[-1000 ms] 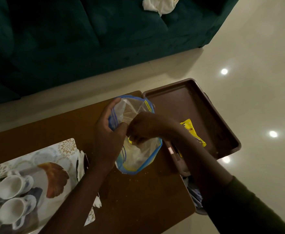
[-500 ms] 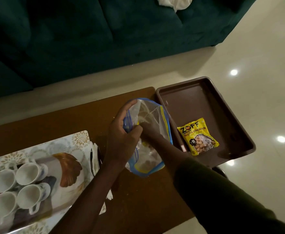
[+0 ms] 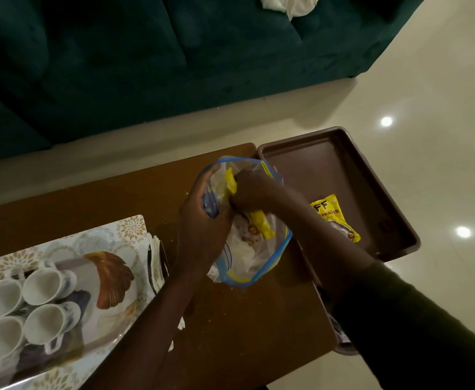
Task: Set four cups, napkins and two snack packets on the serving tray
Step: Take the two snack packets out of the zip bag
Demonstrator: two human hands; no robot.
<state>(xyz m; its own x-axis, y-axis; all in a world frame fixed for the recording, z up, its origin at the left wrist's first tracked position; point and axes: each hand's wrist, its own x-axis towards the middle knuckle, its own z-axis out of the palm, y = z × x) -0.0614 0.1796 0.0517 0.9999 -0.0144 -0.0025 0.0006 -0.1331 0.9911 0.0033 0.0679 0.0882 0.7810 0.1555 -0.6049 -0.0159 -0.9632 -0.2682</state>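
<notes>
Yellow second packet [image 3: 260, 223] had risen half out of the clear bag [image 3: 247, 257] — right hand [image 3: 254, 190] pinching it, left hand [image 3: 202, 220] gripping the bag's rim.

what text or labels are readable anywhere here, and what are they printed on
"FF" on the yellow snack packet lying in the brown serving tray; its first letters are hidden by the right forearm.
"HUNKS" below it on the same packet, its start also hidden.
The smaller print on that packet is too blurred to read.
The second yellow packet, inside the zip bag and gripped by the right hand, shows no readable text.
</notes>
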